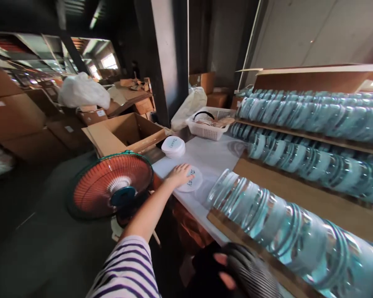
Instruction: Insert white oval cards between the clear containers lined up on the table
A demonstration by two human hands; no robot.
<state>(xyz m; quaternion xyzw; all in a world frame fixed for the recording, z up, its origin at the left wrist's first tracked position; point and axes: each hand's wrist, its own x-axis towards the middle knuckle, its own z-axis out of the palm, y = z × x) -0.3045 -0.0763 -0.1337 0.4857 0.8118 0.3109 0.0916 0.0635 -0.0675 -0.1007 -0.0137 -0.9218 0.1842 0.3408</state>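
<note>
Left hand (180,174) reaches out, fingers spread flat on a white printed disc (191,179) lying on the bench (211,159) by the stack of discs (173,147); right hand (236,269) (gloved, blurred) grip unclear; best slid edgeward to lift cleanly.

Left hand (180,174) flat on white printed disc (191,179) lying on bench (211,159). Disc stack (173,147) near. Right hand (233,271), gloved, low by glass lid row (267,219); its grip unclear.
</note>
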